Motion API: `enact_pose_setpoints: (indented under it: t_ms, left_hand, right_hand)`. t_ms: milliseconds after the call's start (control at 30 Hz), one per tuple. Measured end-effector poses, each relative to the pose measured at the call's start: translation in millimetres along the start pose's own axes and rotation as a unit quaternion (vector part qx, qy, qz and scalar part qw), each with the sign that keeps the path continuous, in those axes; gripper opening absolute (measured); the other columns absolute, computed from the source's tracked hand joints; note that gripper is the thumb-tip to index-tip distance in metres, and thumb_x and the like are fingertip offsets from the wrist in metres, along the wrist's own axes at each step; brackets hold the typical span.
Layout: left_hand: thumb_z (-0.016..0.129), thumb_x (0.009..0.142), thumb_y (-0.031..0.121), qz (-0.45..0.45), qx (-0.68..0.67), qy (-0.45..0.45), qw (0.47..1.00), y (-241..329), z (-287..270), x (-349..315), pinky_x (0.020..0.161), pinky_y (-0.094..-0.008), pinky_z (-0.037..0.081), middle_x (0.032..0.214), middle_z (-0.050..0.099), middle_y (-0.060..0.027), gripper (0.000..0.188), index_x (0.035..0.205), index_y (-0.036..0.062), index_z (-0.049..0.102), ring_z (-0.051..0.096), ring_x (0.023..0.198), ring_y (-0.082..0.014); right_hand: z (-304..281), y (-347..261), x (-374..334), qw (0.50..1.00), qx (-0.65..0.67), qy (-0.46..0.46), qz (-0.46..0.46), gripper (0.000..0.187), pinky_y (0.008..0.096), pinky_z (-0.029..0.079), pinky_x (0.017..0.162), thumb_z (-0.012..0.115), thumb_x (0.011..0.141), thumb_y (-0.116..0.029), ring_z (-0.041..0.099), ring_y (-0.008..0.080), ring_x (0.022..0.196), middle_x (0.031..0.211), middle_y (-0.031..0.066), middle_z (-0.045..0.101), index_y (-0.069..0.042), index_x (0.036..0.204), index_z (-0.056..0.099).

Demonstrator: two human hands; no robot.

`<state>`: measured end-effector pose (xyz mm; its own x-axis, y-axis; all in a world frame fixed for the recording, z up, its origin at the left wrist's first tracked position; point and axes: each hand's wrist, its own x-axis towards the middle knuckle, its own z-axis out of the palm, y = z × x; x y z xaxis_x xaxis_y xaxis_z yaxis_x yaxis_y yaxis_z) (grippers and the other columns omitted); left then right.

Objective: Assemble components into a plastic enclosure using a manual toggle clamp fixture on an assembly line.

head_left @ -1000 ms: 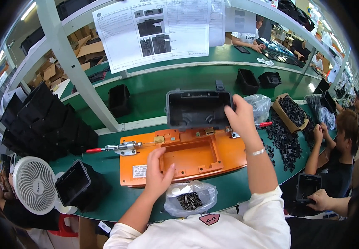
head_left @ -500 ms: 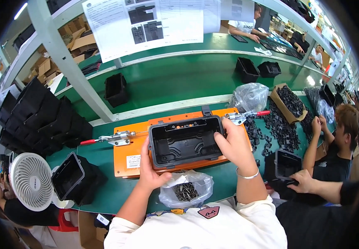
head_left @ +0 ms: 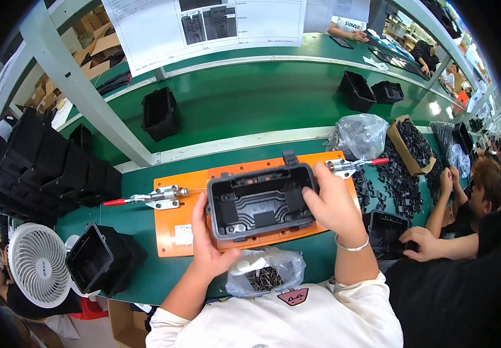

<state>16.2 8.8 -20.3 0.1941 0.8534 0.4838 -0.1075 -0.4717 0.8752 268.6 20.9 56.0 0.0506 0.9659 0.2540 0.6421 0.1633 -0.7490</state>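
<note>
A black plastic box (head_left: 262,204) with an open top is held between my hands over the orange fixture plate (head_left: 172,246). My left hand (head_left: 210,243) is against the box's left end, its fingers along the wall and its thumb stretched toward me. My right hand (head_left: 336,203) grips the right end, thumb over the rim. A toggle clamp with a red handle (head_left: 122,202) is mounted at the plate's left, and another red-handled clamp (head_left: 372,163) at its right. Just in front of me lies a clear plastic bag of screws (head_left: 265,278).
Stacked black boxes (head_left: 47,156) and a white fan (head_left: 40,265) are at left, near another open box (head_left: 97,255). Small black parts (head_left: 401,185) lie heaped at right beside a carton (head_left: 416,145). A co-worker's hand (head_left: 421,243) reaches to a box at my right.
The box in my hands has tilted, so more of its inner floor shows. The view has shifted slightly. At right, the co-worker's hand and box have changed position.
</note>
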Motion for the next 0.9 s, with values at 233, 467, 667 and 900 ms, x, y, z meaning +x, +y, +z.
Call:
enact_pose_setpoints:
  t_ms: [233, 467, 667, 900]
  left_hand:
    - [0.074, 0.076, 0.029, -0.022, 0.253, -0.041, 0.966, 14.2, 3.3, 12.9, 0.109, -0.0487, 0.025, 0.142, 0.030, -0.0284, 0.081, 0.138, -0.0029, 0.033, 0.031, 0.132, -0.0427]
    - [0.071, 0.077, 0.021, -0.001, 0.368, -0.041, 0.929, 33.1, -2.8, 26.6, 0.106, -0.0510, 0.025, 0.143, 0.030, -0.0265, 0.067, 0.133, 0.0005, 0.041, 0.032, 0.130, -0.0423]
    - [0.060, 0.087, 0.011, -0.009, 0.386, 0.048, 0.921, 55.1, -44.4, 89.7, 0.103, -0.0412, 0.036, 0.131, 0.048, -0.0206, 0.040, 0.124, -0.0008, 0.052, 0.047, 0.123, -0.0322]
    - [0.064, 0.087, 0.017, 0.005, 0.448, 0.011, 0.894, -1.5, -64.7, 186.3, 0.094, -0.0349, 0.043, 0.114, 0.058, -0.0157, 0.034, 0.117, 0.0009, 0.058, 0.056, 0.109, -0.0292]
  right_hand:
    - [13.7, 8.6, -22.6, 0.996, -0.076, -0.013, 0.041, 0.048, 0.0426, 0.047, 0.066, 0.067, 0.075, -0.003, 0.057, 0.0345, 0.081, 0.097, 0.0175, 0.049, 0.000, 0.118, 0.047]
    - [22.2, 8.2, -11.2, 0.988, -0.125, 0.040, -0.083, 0.044, 0.0419, 0.043, 0.081, 0.071, 0.074, -0.004, 0.051, 0.0349, 0.094, 0.107, 0.0162, 0.051, -0.002, 0.114, 0.055]
    - [38.0, 13.8, 3.4, 0.975, -0.183, 0.048, -0.119, 0.031, 0.0397, 0.042, 0.077, 0.073, 0.072, -0.007, 0.053, 0.0307, 0.091, 0.102, 0.0111, 0.057, -0.004, 0.102, 0.064]
    - [40.2, 31.2, 26.7, 0.988, -0.118, 0.076, -0.064, 0.028, 0.0420, 0.042, 0.070, 0.071, 0.075, -0.008, 0.056, 0.0326, 0.083, 0.089, 0.0119, 0.057, -0.004, 0.100, 0.059]
